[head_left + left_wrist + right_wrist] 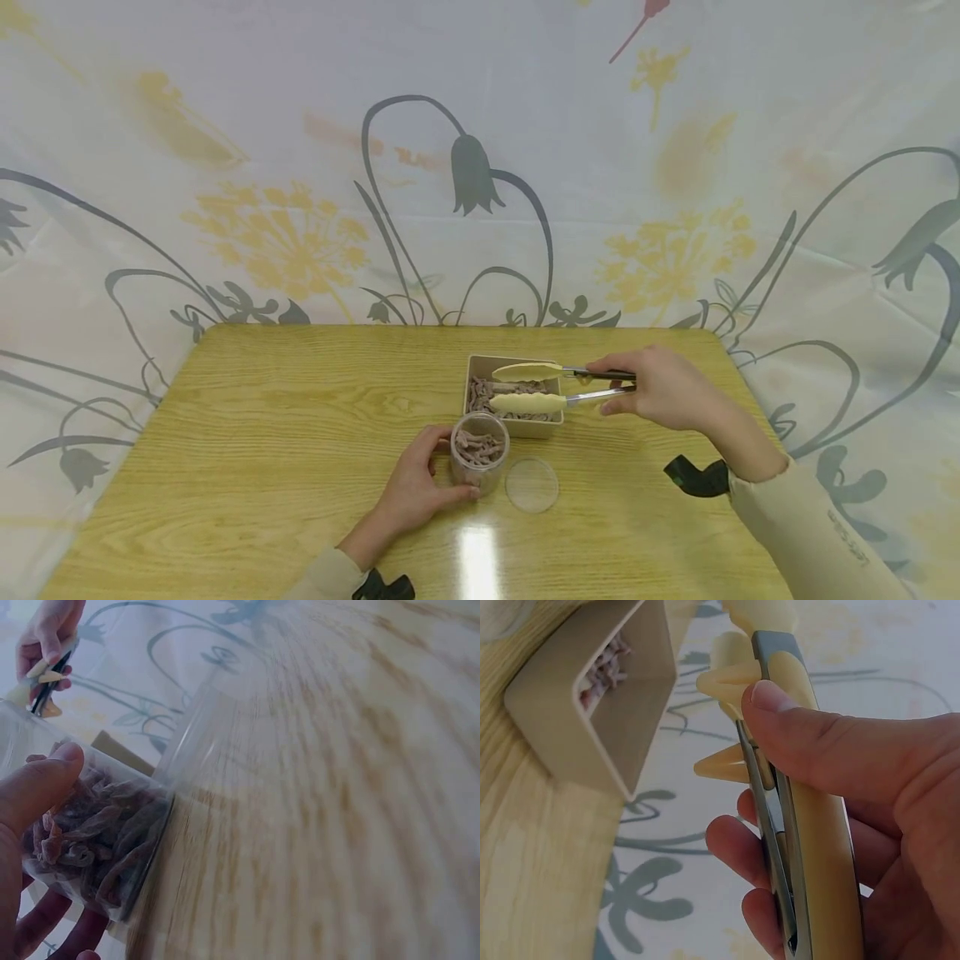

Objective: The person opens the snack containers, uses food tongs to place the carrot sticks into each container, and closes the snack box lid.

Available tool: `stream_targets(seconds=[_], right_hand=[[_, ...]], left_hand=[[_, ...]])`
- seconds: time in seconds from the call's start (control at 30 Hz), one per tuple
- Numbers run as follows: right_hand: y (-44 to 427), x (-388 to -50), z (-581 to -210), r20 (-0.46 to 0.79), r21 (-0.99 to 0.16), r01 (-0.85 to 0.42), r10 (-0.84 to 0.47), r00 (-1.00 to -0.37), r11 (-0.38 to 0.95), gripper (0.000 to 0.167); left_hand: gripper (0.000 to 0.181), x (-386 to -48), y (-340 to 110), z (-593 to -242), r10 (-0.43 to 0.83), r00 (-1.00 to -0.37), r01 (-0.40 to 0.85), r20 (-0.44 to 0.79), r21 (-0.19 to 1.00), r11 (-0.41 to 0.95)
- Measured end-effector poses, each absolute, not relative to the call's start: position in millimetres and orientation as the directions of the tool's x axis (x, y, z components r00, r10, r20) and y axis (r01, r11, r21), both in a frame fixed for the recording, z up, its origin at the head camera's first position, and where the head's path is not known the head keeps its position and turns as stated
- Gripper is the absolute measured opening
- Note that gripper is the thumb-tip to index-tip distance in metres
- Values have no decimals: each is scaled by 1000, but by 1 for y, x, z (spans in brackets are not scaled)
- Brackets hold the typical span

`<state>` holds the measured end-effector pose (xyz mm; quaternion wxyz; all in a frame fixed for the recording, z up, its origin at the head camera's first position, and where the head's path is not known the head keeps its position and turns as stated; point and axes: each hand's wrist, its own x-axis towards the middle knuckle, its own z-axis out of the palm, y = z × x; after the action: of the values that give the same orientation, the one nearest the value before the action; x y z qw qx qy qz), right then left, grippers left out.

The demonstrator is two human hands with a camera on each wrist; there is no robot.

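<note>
My left hand (415, 487) grips a clear plastic jar (478, 479) that stands on the table. Brownish, twisted dried strips (105, 825) fill part of it; its mouth is uncovered. My right hand (660, 387) holds a pair of tongs (795, 787) with cream tips and metal arms, the thumb on one arm and the fingers on the other. The tong tips (528, 404) are spread apart over a beige rectangular box (525, 428), which stands just behind the jar with more of the strips inside. In the head view nothing shows between the tips.
A clear round lid (532, 485) lies flat on the table, right of the jar and in front of the box. The wood-grain table (300, 417) ends at a flower-printed curtain (480, 208) behind it. A dark strap piece (699, 477) sits at the right wrist.
</note>
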<state>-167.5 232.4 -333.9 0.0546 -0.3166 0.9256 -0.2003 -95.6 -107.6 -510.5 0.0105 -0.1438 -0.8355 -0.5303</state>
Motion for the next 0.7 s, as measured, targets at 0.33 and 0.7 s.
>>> stream_targets(seconds=[0.33,0.7], right_hand=[[256,-178,-362,23,-438,-463,-505,-863,771,60],[287,-170,-399,23,-489,-319,-354,-935,812,66]], left_hand=[[80,-95,-108,-511,233,-960,243,159,883,401],[80,-95,-108,-508,232,-960,237,154,888,394]])
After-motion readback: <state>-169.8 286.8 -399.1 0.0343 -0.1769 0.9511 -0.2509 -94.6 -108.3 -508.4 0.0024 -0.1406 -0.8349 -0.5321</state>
